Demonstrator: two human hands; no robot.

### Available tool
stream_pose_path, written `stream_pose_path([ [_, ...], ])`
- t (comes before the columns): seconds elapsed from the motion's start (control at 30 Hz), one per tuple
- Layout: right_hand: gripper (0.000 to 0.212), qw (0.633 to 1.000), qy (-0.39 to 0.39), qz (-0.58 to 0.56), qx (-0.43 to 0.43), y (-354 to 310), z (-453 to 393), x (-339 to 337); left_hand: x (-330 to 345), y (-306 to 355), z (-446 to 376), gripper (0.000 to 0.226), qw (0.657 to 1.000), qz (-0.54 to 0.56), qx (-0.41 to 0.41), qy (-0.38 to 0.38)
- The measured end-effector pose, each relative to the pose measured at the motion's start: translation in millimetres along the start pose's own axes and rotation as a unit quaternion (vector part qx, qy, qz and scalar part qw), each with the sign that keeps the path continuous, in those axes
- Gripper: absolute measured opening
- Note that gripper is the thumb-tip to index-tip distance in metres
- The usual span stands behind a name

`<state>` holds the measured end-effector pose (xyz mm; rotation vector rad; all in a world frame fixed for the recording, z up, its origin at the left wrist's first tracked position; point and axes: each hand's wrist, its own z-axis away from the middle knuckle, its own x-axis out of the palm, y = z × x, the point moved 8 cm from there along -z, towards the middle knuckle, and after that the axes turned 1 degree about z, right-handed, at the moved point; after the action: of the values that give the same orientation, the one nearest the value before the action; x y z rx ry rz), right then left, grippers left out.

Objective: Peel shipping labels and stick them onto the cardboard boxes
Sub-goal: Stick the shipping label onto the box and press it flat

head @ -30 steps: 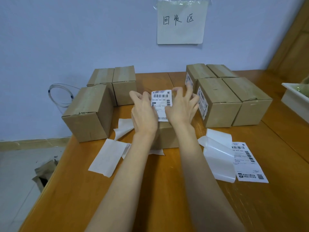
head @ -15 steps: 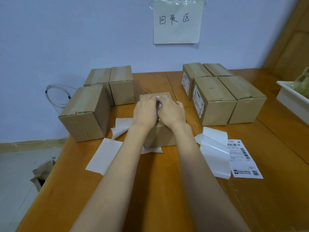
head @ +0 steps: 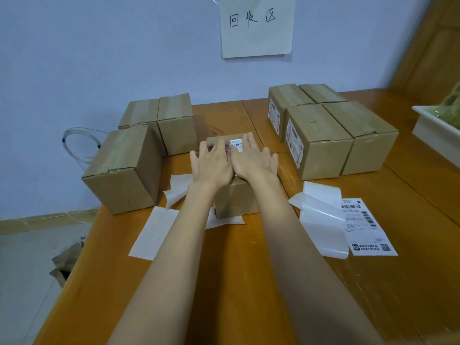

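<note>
A small cardboard box [head: 235, 202] stands in the middle of the wooden table. A white shipping label [head: 236, 143] lies on its top, mostly hidden under my hands. My left hand [head: 212, 164] and my right hand [head: 254, 160] lie flat side by side on the label, fingers spread, pressing down. Another printed label [head: 366, 226] lies on the table at the right, beside curled white backing sheets [head: 319, 215].
Three unlabelled boxes [head: 124, 168] stand at the back left. Several boxes [head: 316, 140] at the back right, two with labels on their sides. Backing papers [head: 151, 232] lie left of the centre box. A white tray [head: 433, 128] sits at the right edge. A paper sign [head: 256, 26] hangs on the wall.
The label was held up above the box a second ago; it now lies on the box top. Both hands have gone from pinching it to lying flat on it with fingers spread.
</note>
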<state>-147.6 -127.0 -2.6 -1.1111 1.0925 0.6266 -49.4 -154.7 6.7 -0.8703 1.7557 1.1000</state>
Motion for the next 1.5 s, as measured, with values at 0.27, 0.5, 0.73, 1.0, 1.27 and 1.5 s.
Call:
stream_pose_path([
  [0.27, 0.056, 0.995, 0.008, -0.104, 0.003, 10, 1, -5, 14, -6, 7, 0.062, 0.994, 0.016, -0.069, -0.087],
  [0.5, 0.068, 0.958, -0.021, -0.284, -0.033, 27, 8, -12, -6, -22, 14, 0.043, 0.981, 0.109, -0.134, 0.085],
  [0.73, 0.092, 0.921, -0.032, -0.387, 0.025, 60, 38, -8, -44, -19, 31, 0.029, 0.961, 0.115, -0.107, 0.23],
  [1.0, 0.1, 0.954, -0.11, -0.279, -0.011, 59, 51, 17, 0, -11, 24, 0.081, 0.988, 0.031, -0.145, -0.041],
  [1.27, 0.108, 0.949, -0.052, -0.308, -0.031, 60, 53, 5, 3, -14, 25, 0.084, 0.979, 0.106, -0.168, -0.04],
  [1.5, 0.102, 0.926, 0.013, -0.373, -0.062, 53, 60, -23, 1, -9, 22, 0.074, 0.959, 0.228, -0.168, -0.017],
])
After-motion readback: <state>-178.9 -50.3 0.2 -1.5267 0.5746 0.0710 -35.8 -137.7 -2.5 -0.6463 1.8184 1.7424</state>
